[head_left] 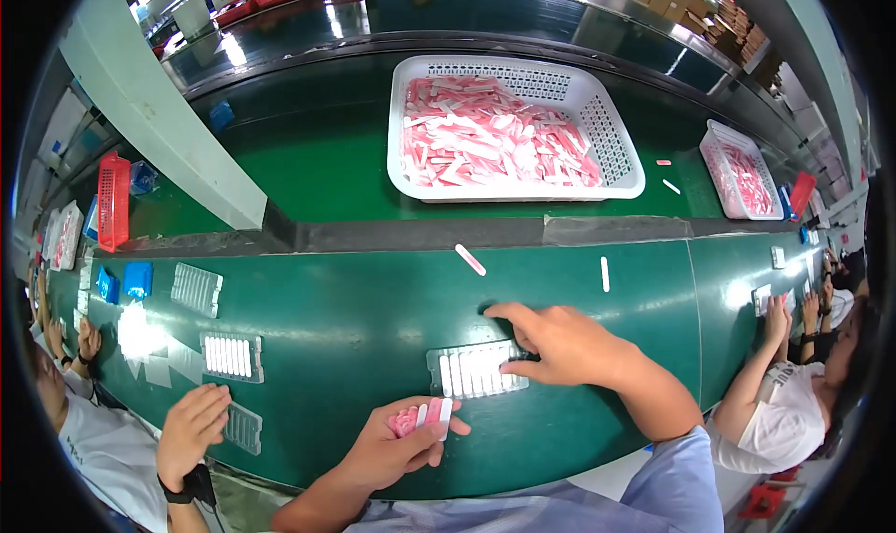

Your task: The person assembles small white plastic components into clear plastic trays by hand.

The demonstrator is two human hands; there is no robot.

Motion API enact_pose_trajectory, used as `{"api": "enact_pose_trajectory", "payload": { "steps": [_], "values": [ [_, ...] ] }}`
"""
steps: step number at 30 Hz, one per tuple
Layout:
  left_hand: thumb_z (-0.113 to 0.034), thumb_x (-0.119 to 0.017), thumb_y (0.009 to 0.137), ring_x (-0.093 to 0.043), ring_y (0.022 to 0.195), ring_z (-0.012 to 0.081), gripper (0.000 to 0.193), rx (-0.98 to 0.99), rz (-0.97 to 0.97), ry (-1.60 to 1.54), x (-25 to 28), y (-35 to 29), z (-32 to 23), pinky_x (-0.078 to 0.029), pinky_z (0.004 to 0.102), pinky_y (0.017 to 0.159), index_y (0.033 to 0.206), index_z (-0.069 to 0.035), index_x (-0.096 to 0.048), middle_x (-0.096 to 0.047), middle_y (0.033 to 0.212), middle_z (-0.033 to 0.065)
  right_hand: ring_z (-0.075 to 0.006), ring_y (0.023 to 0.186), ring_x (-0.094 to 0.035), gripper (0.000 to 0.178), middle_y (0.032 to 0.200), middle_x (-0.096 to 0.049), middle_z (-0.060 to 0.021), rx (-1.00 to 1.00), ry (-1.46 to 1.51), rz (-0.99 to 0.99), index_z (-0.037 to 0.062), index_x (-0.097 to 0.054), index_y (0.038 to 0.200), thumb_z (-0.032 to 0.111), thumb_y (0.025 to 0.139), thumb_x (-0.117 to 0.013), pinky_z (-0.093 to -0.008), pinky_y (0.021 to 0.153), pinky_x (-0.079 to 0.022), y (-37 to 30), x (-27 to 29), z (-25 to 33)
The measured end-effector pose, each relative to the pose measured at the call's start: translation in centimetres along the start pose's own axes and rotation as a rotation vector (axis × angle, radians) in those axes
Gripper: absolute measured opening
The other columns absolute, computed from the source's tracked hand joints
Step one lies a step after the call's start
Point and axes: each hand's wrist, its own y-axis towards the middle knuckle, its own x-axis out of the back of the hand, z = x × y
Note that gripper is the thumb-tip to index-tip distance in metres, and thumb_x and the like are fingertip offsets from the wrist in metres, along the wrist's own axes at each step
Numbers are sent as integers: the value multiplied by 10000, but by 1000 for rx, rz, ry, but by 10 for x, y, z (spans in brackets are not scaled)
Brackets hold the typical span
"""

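Note:
My left hand (392, 451) is closed around a bunch of small pink-and-white strips (407, 423) with rounded ends, like little nail files. A few white ones stick out between thumb and fingers. Just beyond it lies a clear plastic tray (434, 372) with a row of white strips (457, 374) in its slots. My right hand (571, 346) hovers over the tray's right end, fingers apart and index stretched left. Its thumb is at the rightmost slots; whether it touches a strip I cannot tell. Two loose strips, one pink (470, 259) and one white (605, 274), lie farther back.
A large white basket (425, 193) heaped with pink-and-white strips stands beyond the dark ledge (411, 234). At left are a filled clear tray (259, 360), other trays, blue packets (138, 279) and a co-worker's hand (191, 430). A post (177, 113) rises at left. Another co-worker (775, 402) sits at right.

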Motion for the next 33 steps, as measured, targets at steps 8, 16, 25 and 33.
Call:
{"api": "enact_pose_trajectory", "payload": {
  "steps": [8, 16, 25, 33],
  "values": [
    [-104, -599, 1019, -577, 624, 56, 274, -102, 25, 205, -19, 3, -4, -363, 192, 450, 1261, 22, -621, -734, 1057, 106, -107, 539, -533, 155, 656, -633, -25, 206, 508, -119, 59, -736, 1029, 106, 884, -764, -275, 516, -440, -11, -30, 41],
    [-70, -552, 1017, -547, 552, 90, 225, -114, -49, 75, -2, 1, -4, -345, 215, 438, 1206, 32, -619, -714, 1022, 227, -109, 656, -682, 76, 783, -742, -104, 325, 677, -534, -26, -741, 960, -31, 893, -706, -256, 589, -519, -17, -23, 3],
    [-140, -527, 1064, -523, 574, 44, 279, 17, 162, 199, -21, 5, -7, -376, 195, 486, 1280, 14, -612, -744, 1061, 113, -94, 660, -689, 107, 780, -735, -62, 38, 493, -16, 18, -754, 1015, 15, 942, -675, -243, 581, -517, -25, -24, 31],
    [-130, -512, 1067, -504, 538, 47, 262, -78, 29, 269, -11, -2, -8, -411, 209, 522, 1234, 22, -645, -741, 987, 104, -129, 710, -714, 154, 863, -753, -117, 125, 856, -465, -47, -711, 1053, -63, 911, -653, -254, 680, -562, -34, -14, -5]
  ]
}}
